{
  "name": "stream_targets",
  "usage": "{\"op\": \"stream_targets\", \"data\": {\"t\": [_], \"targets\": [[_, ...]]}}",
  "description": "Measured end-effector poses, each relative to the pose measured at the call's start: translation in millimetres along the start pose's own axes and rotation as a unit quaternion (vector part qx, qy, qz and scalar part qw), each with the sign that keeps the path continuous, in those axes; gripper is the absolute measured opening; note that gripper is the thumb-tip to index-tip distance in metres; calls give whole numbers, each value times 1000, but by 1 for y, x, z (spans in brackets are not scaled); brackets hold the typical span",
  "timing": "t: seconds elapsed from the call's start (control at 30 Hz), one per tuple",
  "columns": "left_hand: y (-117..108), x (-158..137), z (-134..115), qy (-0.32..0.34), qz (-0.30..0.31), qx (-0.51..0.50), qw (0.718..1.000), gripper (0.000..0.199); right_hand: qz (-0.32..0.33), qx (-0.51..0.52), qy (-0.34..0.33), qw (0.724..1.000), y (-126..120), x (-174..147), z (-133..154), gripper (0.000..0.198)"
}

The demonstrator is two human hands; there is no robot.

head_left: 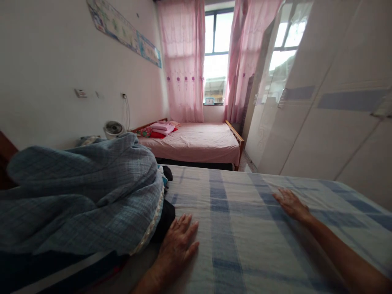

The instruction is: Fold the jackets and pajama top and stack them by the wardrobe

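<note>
My left hand [179,241] lies flat with fingers spread on a bed sheet [260,245] patterned in pale and blue checks. Just left of it, a dark piece of cloth [163,220] pokes out from under a heaped blue-grey blanket [92,196] with a light trim along its edge. Farther right, my right hand [292,204] rests on the same sheet, fingers stretched out. Neither hand holds anything. Slight creases run across the sheet around my right hand.
Beyond this bed stands a second bed [196,143] with pink bedding, folded pink cloths [162,128] on it. A small fan [114,128] sits by the left wall. White wardrobes [321,122] line the right. Pink curtains [185,61] flank the window.
</note>
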State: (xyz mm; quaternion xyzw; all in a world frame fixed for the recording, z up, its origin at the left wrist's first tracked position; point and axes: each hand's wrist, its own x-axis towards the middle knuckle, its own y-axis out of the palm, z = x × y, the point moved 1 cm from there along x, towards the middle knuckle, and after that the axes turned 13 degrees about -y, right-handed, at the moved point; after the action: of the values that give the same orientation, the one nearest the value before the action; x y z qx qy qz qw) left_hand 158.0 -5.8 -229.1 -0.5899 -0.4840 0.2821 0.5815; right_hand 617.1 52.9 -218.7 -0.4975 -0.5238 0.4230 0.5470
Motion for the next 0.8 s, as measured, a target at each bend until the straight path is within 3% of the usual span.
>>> {"op": "stream_targets", "data": {"t": [0.27,0.47,0.63,0.8], "targets": [[-9,-1,-5,-39,26,-67,997,50,-72,136,-172,973,2,-97,73,58],[-9,-1,-5,-41,22,-73,996,48,-68,69,-130,987,17,-142,94,59],[-7,-1,-5,-35,16,-59,997,48,-41,39,-126,990,15,-150,101,55],[-14,-4,-7,-17,-40,-90,995,33,-36,34,-121,991,11,-151,105,55]]}}
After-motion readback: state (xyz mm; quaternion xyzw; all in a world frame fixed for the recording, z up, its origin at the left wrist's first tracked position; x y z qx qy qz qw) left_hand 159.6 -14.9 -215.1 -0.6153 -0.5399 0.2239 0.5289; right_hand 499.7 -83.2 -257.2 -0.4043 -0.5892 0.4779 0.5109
